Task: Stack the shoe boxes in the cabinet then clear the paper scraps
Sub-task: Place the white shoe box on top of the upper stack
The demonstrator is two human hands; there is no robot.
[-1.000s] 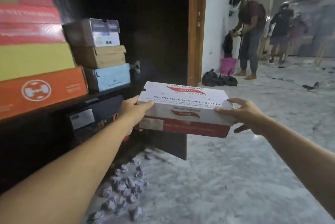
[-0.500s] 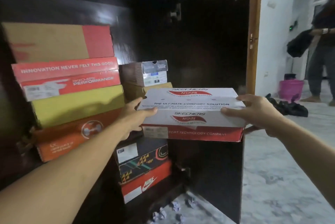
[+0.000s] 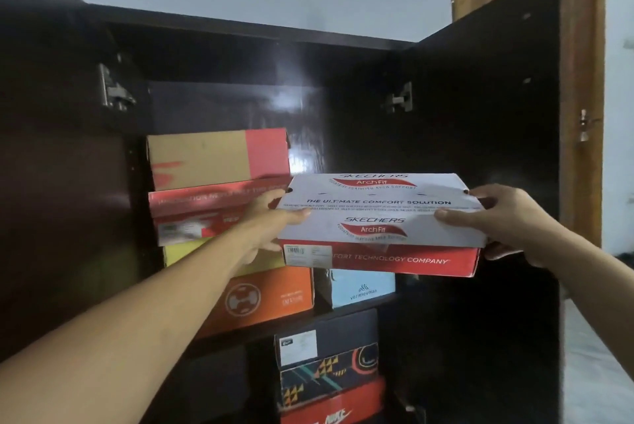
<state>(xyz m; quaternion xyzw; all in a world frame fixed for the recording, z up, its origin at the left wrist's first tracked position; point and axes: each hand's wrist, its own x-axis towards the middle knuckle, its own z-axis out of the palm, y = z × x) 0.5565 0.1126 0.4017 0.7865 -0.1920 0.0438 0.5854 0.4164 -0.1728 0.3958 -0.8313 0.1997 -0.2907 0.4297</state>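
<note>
Open dark cabinet [image 3: 480, 87], seen from in front and slightly below, both doors swung out. At far left, the left-hand stack on the upper shelf: a tan-and-red box [image 3: 216, 158] on top, a red box [image 3: 202, 211] with white lettering under it, a yellow box [image 3: 192, 252], and an orange box [image 3: 271, 300] at the base. The left forearm crosses in front of this stack. The left hand [image 3: 271, 221] is closed around the left end of the white-and-red shoe box [image 3: 377, 221], thumb lying on the lid's front face, remaining fingers hidden behind and beneath the end. This box, marked SKECHERS Arch Fit, is held level in the air between the two hands, in front of the upper compartment and to the right of the left-hand stack; whether it touches anything behind it cannot be told. Just below it, a light blue box [image 3: 360, 288] stands on the same shelf beside the orange one. Lower compartment, beneath: a dark box [image 3: 326, 343] with a white label, a patterned box [image 3: 329, 379], and a red box with a white logo [image 3: 334, 415], stacked in that order. At right, the right hand [image 3: 511, 221] clasps the box's right end, thumb on the lid, fingertips curled under the red base. Beyond it, the open right door [image 3: 514, 149] and a wooden door frame [image 3: 583, 80].
</note>
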